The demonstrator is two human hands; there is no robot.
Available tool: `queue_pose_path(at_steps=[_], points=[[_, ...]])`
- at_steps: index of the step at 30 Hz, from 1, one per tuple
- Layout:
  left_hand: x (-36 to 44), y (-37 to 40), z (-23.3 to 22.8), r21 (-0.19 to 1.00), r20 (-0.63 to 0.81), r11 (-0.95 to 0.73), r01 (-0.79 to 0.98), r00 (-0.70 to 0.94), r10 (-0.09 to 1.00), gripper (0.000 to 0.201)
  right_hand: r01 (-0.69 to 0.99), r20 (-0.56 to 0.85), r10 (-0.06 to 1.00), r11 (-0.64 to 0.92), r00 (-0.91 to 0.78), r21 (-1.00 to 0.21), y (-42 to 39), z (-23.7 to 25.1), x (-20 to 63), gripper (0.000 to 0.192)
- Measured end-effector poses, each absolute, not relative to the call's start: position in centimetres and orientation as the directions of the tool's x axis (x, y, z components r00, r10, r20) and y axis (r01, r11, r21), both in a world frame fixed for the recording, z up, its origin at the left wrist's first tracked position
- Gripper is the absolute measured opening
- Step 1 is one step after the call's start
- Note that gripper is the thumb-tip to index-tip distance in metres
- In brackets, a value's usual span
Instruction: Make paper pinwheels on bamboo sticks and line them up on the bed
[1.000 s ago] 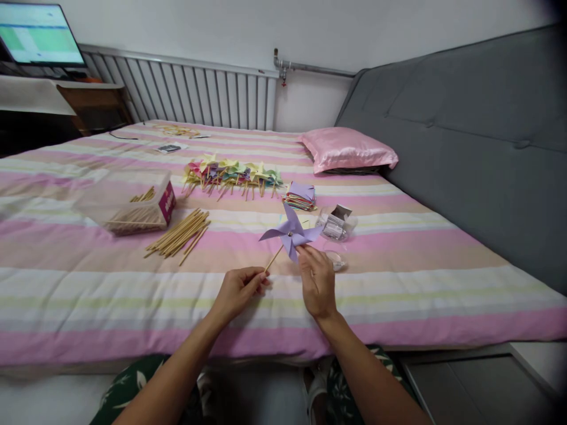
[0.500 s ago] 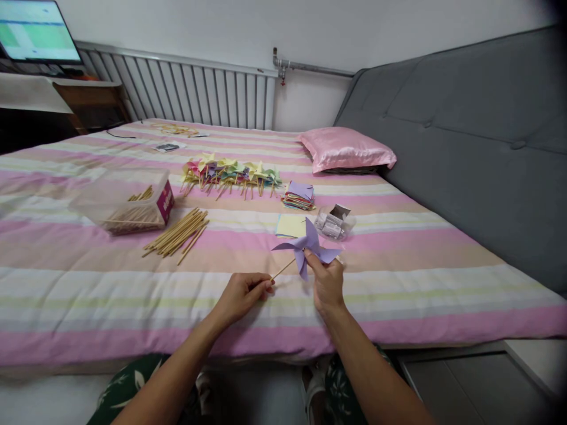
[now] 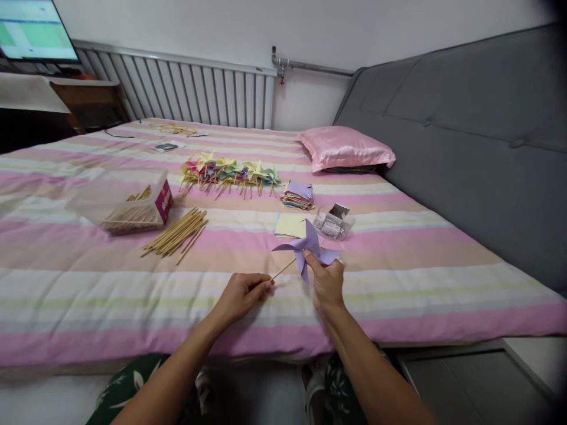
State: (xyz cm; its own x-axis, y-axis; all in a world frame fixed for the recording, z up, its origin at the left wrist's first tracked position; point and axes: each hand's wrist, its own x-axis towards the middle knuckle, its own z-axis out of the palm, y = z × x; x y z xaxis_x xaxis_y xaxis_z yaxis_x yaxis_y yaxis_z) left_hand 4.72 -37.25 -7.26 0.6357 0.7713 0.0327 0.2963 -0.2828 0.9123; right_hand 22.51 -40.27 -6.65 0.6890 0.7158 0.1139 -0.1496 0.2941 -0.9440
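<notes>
A purple paper pinwheel (image 3: 310,241) is held between my two hands above the front of the bed. My right hand (image 3: 328,283) is closed on its head, the thumb pressing at the centre; the fingers behind the paper are partly hidden. My left hand (image 3: 243,295) pinches the thin wooden stick (image 3: 283,269) that runs up to the pinwheel's middle. Just behind the pinwheel lie a few pale yellow paper squares (image 3: 290,224) and a clear plastic tray (image 3: 334,223) with small silvery items I cannot make out.
Wooden sticks (image 3: 177,233) lie loose beside a clear plastic box (image 3: 119,203) holding more. Several finished pinwheels (image 3: 230,172) lie farther back, near a stack of coloured paper (image 3: 297,196). A pink pillow (image 3: 348,149) rests by the grey headboard (image 3: 460,118).
Both hands keep their holds on the pinwheel and its stick. The view has shifted very slightly; nothing else visibly differs.
</notes>
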Motion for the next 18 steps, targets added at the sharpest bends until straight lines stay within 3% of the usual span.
queue_pose_path(at_steps=[7, 10, 14, 18], points=[[4.7, -37.2, -7.4, 0.921, 0.024, -0.261, 0.288, 0.627, 0.779, 0.029, -0.196, 0.107, 0.75, 0.304, 0.653, -0.932, -40.1, -6.7, 22.4, 0.029], [4.7, -37.1, -7.1, 0.914, 0.04, -0.268, 0.306, 0.589, 0.807, 0.029, -0.167, 0.166, 0.76, 0.34, 0.629, -0.925, -40.3, -6.4, 22.7, 0.04], [4.5, -37.0, -6.5, 0.9, 0.074, -0.286, 0.329, 0.532, 0.844, 0.027, 0.001, 0.285, 0.638, 0.407, 0.715, -0.913, -40.6, -5.9, 23.5, 0.051], [4.4, -36.9, -6.5, 0.904, 0.065, -0.274, 0.329, 0.529, 0.846, 0.027, 0.247, 0.455, 0.523, 0.42, 0.721, -0.873, -40.7, -5.5, 24.7, 0.039]])
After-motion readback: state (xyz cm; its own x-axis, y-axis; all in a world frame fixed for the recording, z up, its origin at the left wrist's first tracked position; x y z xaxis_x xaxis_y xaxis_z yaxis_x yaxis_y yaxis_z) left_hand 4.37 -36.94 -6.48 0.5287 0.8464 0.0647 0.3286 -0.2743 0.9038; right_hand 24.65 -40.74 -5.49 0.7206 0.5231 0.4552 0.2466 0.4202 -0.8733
